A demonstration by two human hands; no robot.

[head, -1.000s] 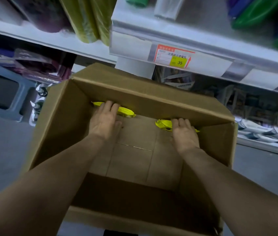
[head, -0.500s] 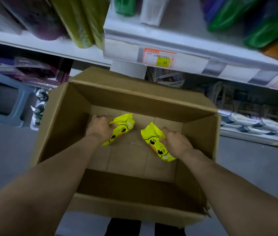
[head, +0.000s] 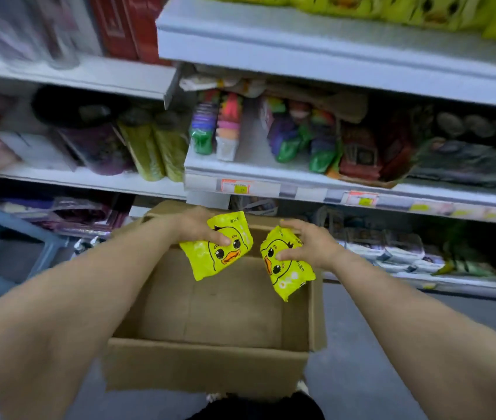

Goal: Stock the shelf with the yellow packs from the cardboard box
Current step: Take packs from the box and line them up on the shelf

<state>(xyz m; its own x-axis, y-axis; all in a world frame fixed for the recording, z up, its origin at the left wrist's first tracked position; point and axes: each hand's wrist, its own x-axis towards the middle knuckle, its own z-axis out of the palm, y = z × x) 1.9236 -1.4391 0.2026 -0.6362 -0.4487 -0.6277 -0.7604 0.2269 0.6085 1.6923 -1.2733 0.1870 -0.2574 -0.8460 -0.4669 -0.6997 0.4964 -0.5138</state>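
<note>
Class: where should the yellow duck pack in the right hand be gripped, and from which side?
Pinch the yellow duck pack by its upper half from the right edge, thumb on the printed face, fingers over the top, as the right hand does: it is a flat pouch, tilted above the cardboard box.

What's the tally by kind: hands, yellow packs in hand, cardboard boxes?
Hands: 2, left hand and right hand
Yellow packs in hand: 2, left pack and right pack
Cardboard boxes: 1, cardboard box
Total: 5
</note>
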